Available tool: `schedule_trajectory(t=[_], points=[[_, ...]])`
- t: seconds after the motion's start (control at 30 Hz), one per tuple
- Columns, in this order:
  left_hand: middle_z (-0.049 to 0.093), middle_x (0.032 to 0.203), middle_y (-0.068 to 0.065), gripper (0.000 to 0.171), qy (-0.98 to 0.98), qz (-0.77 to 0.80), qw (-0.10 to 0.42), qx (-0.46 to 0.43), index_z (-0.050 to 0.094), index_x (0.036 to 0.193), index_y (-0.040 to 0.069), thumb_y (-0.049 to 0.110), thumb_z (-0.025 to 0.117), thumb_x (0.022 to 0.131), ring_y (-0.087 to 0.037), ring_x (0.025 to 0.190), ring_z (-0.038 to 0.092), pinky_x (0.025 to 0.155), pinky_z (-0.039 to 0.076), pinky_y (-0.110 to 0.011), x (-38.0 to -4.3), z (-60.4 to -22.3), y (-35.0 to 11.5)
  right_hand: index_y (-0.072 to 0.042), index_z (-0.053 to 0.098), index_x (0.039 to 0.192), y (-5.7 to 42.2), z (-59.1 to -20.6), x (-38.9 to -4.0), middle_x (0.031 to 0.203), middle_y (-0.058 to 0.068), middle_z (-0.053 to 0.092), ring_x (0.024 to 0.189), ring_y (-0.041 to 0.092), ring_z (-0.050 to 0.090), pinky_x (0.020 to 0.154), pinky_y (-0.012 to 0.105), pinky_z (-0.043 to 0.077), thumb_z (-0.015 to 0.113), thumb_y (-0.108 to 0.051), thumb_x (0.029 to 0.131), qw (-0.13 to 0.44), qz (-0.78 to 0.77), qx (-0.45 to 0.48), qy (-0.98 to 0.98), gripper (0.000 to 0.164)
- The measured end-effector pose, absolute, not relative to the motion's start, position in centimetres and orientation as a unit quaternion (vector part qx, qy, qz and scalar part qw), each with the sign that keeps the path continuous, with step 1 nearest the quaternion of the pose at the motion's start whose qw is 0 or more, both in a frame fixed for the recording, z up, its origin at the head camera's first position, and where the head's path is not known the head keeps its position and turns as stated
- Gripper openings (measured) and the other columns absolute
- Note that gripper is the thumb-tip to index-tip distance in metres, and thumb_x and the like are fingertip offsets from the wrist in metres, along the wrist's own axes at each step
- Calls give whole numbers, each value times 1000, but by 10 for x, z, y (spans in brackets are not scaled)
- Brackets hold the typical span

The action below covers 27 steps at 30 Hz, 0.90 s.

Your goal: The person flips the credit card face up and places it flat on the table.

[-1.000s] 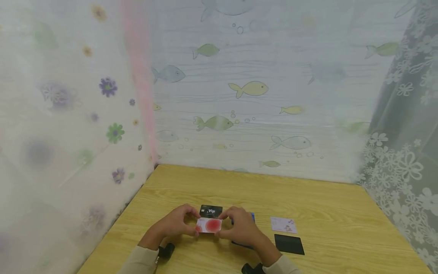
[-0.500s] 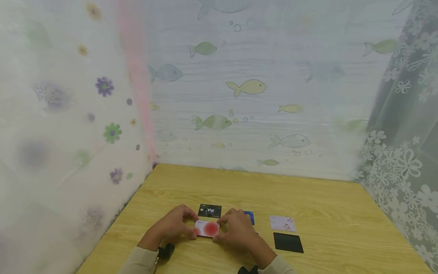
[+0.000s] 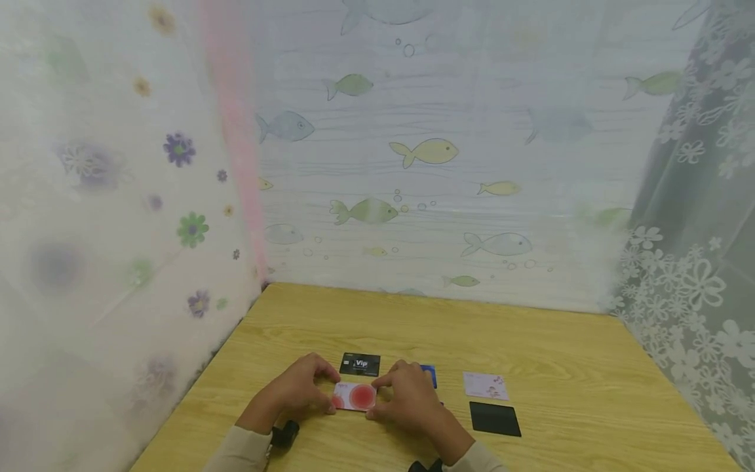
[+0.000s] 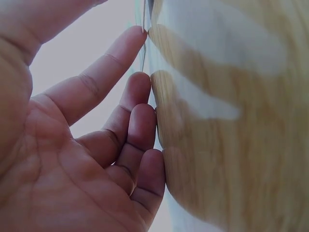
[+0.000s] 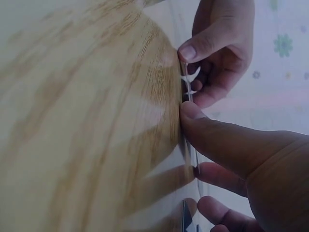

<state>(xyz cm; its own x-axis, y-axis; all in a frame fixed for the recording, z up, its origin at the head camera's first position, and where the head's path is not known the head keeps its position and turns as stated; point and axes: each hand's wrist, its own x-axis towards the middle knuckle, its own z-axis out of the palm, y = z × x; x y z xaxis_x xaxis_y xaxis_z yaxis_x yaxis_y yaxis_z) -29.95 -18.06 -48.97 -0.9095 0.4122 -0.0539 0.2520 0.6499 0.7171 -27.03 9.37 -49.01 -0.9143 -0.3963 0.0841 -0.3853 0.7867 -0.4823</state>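
A white-and-pink card with red circles (image 3: 355,396) lies flat, low at the table surface, between my hands in the head view. My left hand (image 3: 297,387) pinches its left end between thumb and index finger. At the right end, my right hand (image 3: 409,396) holds the corners the same way. The right wrist view shows the card edge-on, thin, with my left hand (image 5: 224,43) beyond my right hand (image 5: 270,164). Just behind the card lies a black Vip card (image 3: 361,364). A blue card (image 3: 430,376) is partly hidden by my right hand.
To the right, a pale card with a floral print (image 3: 485,385) lies above a plain black card (image 3: 495,418). The wooden table (image 3: 330,314) meets curtains printed with fish (image 3: 436,151) at the back and flowers (image 3: 193,229) on the left.
Both hands have brought the red-circle card slightly toward me and down, uncovering the lower part of the Vip card. In the last half second there is hardly any motion.
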Motion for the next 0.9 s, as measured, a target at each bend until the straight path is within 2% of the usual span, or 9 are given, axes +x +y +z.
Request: schedule_trajectory(t=[0.4, 0.73, 0.9], points=[[63, 114, -1, 44, 898, 378, 108, 196, 77, 101, 20, 21, 100, 64, -22, 111, 55, 103, 45, -55, -298, -489, -181, -40, 78, 117, 95, -490, -268, 102, -8, 58, 89, 16, 43, 79, 42, 30, 88, -65, 69, 0, -227, -202, 953, 55], [66, 117, -2, 49, 899, 373, 107, 203, 76, 106, 20, 27, 100, 64, -24, 113, 57, 103, 45, -54, -301, -483, -175, -36, 77, 121, 106, -481, -269, 108, -1, 64, 90, 19, 50, 78, 46, 41, 87, -65, 69, -29, -210, -216, 953, 60], [64, 121, -3, 47, 901, 364, 106, 210, 76, 108, 21, 28, 98, 68, -30, 117, 58, 102, 48, -55, -303, -474, -164, -34, 77, 122, 118, -475, -271, 113, 1, 65, 95, 23, 53, 77, 48, 42, 87, -62, 72, -44, -212, -219, 951, 58]])
